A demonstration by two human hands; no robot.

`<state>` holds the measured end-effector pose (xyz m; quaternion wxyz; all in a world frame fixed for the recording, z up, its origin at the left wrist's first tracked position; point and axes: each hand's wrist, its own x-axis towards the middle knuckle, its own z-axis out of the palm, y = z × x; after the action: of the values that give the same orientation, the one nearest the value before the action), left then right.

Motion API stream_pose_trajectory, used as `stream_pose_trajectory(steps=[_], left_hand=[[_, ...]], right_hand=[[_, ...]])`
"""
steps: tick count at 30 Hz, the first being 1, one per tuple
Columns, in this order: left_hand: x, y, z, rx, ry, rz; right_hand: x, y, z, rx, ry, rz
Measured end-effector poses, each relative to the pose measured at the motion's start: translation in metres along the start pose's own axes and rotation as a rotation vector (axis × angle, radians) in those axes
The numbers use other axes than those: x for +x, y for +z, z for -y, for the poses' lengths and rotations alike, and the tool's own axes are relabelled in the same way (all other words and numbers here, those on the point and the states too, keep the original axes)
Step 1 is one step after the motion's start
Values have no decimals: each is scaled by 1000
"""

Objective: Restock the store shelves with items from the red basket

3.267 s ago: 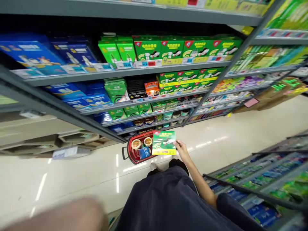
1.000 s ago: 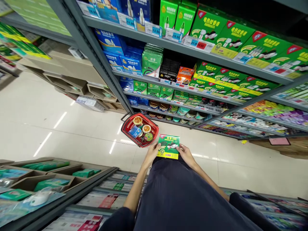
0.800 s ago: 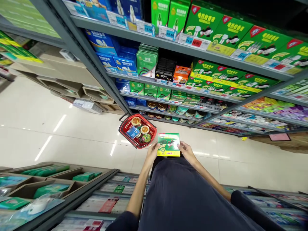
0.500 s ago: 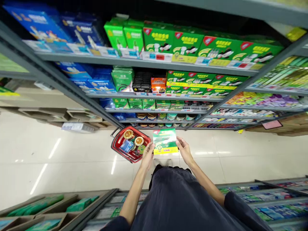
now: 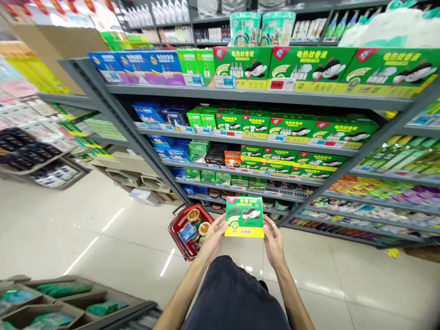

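Grn/yellow mosquito-coil box is held by its side edges btwn L hand & R hand, fingers of both closed on it, in front of stocked shelves. To its L, red shopping basket is seen on floor, w/ gold-lidded tins & blue pack inside.

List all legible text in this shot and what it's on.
"蚊香": held green box, top edge.
"10单圈": same box, yellow strip.
"电热蚊香液": top-row green boxes.
Too small or blurred to read surely: price tags, the held box's finer print, labels in the red basket.
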<state>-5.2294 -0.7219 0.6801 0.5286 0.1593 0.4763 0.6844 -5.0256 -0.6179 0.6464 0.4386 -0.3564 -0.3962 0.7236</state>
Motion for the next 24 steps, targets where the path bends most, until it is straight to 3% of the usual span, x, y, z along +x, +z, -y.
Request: stream_pose_trajectory(steps=[8, 14, 20, 24], left_hand=[[-8, -19, 13, -24, -21, -56], [2, -31, 25, -64, -78, -88], [34, -33, 3, -59, -89, 52], [46, -37, -15, -44, -44, 49]], right_hand=[[6, -16, -20, -97, 101, 75], [11, -15, -30, -155, 120, 45], [35, -2, -30, -177, 86, -63], [49, 10, -41, -165, 81, -80]])
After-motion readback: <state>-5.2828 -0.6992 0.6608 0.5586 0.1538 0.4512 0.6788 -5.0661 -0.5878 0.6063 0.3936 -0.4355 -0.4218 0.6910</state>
